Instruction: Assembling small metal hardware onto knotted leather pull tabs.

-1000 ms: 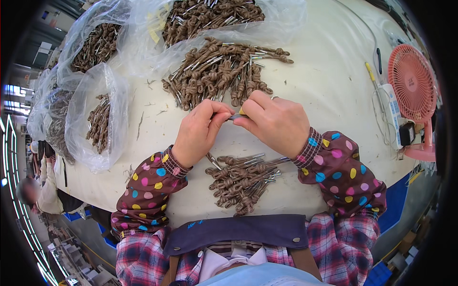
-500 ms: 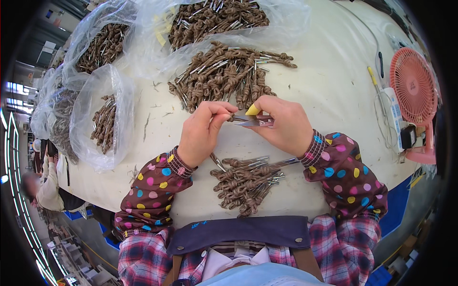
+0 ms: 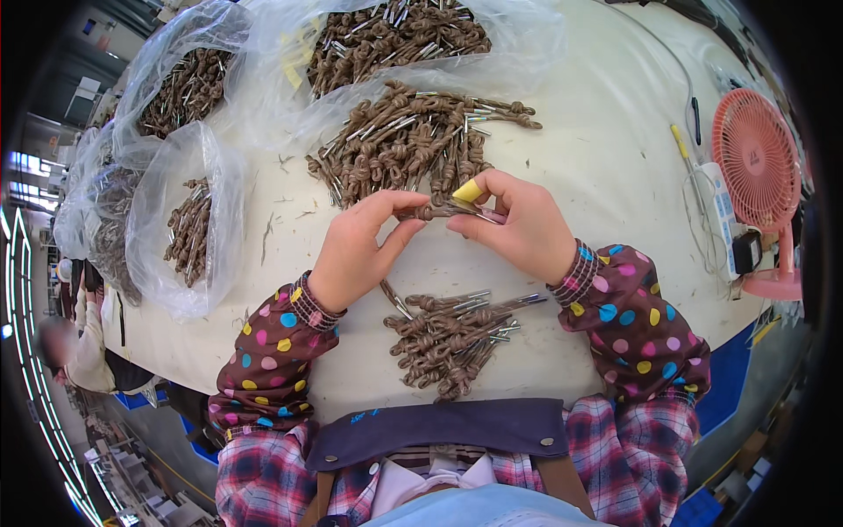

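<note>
Fingers of my left hand (image 3: 353, 250) pinch a brown knotted cord (image 3: 427, 212) at the middle of the table. My right hand (image 3: 529, 227) is closed around small metal thread snips (image 3: 485, 213), partly hidden by its fingers. A yellow wrap (image 3: 468, 191) covers one fingertip of that hand. The cord's right end reaches the right fingertips; whether they also grip it is unclear. Just beyond my hands lies a large pile of brown knotted cords (image 3: 395, 145) with metal tips. A smaller pile of such cords (image 3: 448, 342) lies between my forearms.
Clear plastic bags hold more cords: a big bag (image 3: 527, 44) at the back and a smaller bag (image 3: 226, 211) at left. On the right stand a pink fan (image 3: 753, 158) and a white power strip (image 3: 722, 206). A person (image 3: 88, 351) sits at far left.
My left hand has turned and shifted left, its fingers more stretched along the cord. The cord now spans between both hands, and the snips' blades no longer show as plainly.
</note>
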